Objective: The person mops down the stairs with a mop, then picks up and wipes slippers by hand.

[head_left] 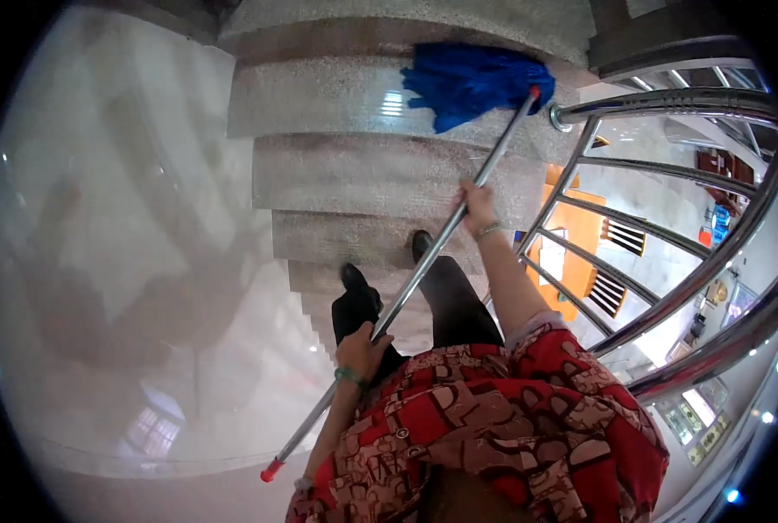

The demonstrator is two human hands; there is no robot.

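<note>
A mop with a metal handle (424,257) runs diagonally across the view. Its blue mop head (472,80) lies spread on an upper stair step (319,96), close to the railing's foot. My right hand (476,207) is wrapped round the upper part of the handle. Lower down, my left hand (363,350), with a green bracelet at the wrist, grips the same handle. The handle's red end cap (271,471) sticks out below my left hand.
A metal railing (642,213) curves along the right of the stairs. Beyond and below it are an orange table (585,231) and striped chairs (622,235). A pale, shiny wall (145,261) borders the left side. My black shoes (421,244) are on the steps.
</note>
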